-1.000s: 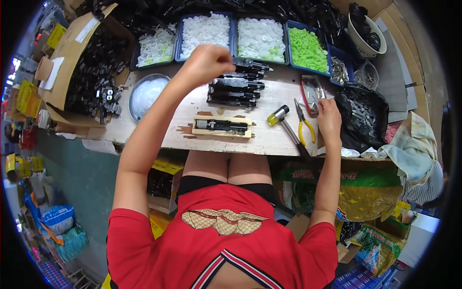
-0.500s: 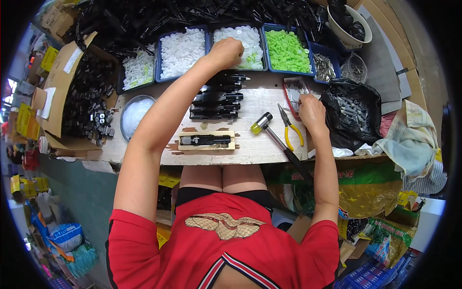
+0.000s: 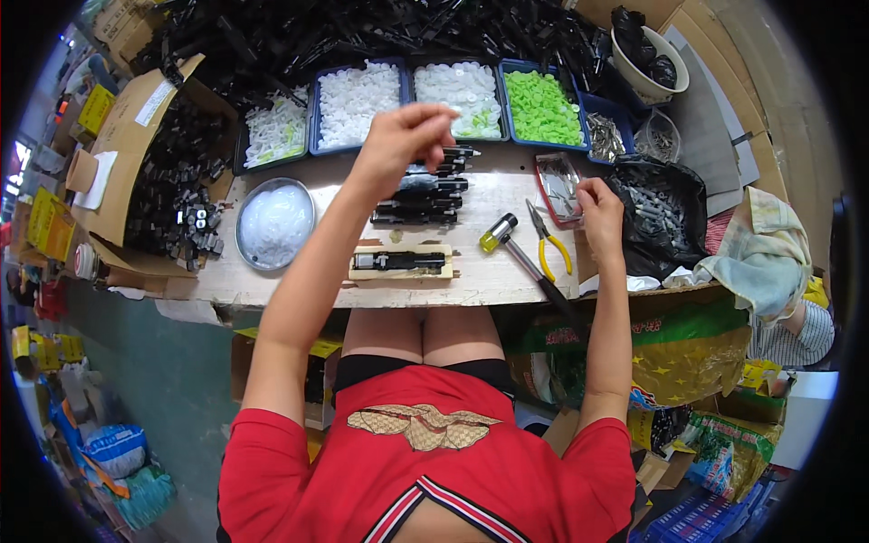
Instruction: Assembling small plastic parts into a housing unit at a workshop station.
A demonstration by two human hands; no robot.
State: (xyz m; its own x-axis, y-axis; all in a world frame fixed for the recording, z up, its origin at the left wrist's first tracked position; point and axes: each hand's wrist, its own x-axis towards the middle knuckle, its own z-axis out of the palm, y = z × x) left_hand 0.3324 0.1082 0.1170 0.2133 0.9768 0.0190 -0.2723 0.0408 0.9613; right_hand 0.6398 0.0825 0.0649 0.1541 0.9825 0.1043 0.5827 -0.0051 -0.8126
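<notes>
My left hand point(image 3: 403, 145) is raised over the row of black plastic assemblies point(image 3: 418, 201). Its fingers are curled together, and whatever they may hold is too small to make out. Over the right edge of a red-rimmed tray of thin metal pieces point(image 3: 559, 188), my right hand point(image 3: 601, 217) has thumb and fingertips pinched together; any piece between them cannot be made out. A wooden fixture point(image 3: 446, 262) near the table's front edge cradles one black assembly point(image 3: 398, 261). Between it and my right hand lie a hammer point(image 3: 512, 246) with a yellow face and yellow-handled pliers point(image 3: 546, 242).
Along the back stand blue trays of white discs point(image 3: 360, 98), more white pieces point(image 3: 457, 90) and green pieces point(image 3: 543, 109). A round dish point(image 3: 275, 224) and a carton of black parts point(image 3: 176, 181) are at left. A black bag of grey parts point(image 3: 665, 204) sits at right.
My left hand has come back from the tray of white pieces, toward me and slightly left. My right hand has shifted a little down, still at the red-rimmed tray. The view has shifted slightly.
</notes>
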